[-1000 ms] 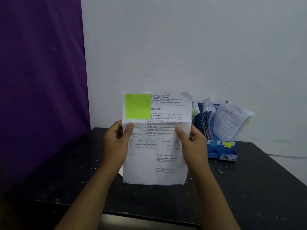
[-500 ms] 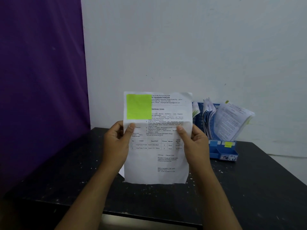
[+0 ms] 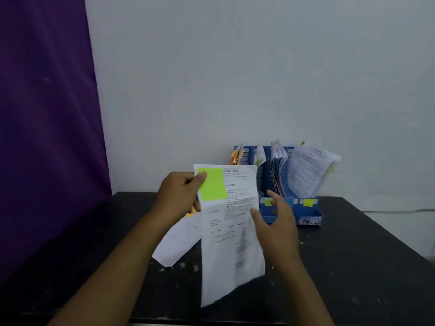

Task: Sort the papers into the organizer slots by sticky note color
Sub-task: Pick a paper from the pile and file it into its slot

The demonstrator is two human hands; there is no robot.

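fingers [image 3: 200,177] of the left hand [image 3: 179,196] pinch the printed sheet [image 3: 230,243] at its top left corner, thumb on the green sticky note [image 3: 211,184], above a loose sheet [image 3: 179,241] lying on the table [image 3: 353,255]. the held sheet hangs long axis upright. the right hand [image 3: 275,222], spread and empty, is just beside its right edge, nearer the blue organizer [image 3: 308,215] at the back right edge, whose green-looking tag [image 3: 268,202] is close behind.

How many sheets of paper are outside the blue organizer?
2: a green-noted sheet in the left hand; a second sheet flat on the table. Others may hide beneath.
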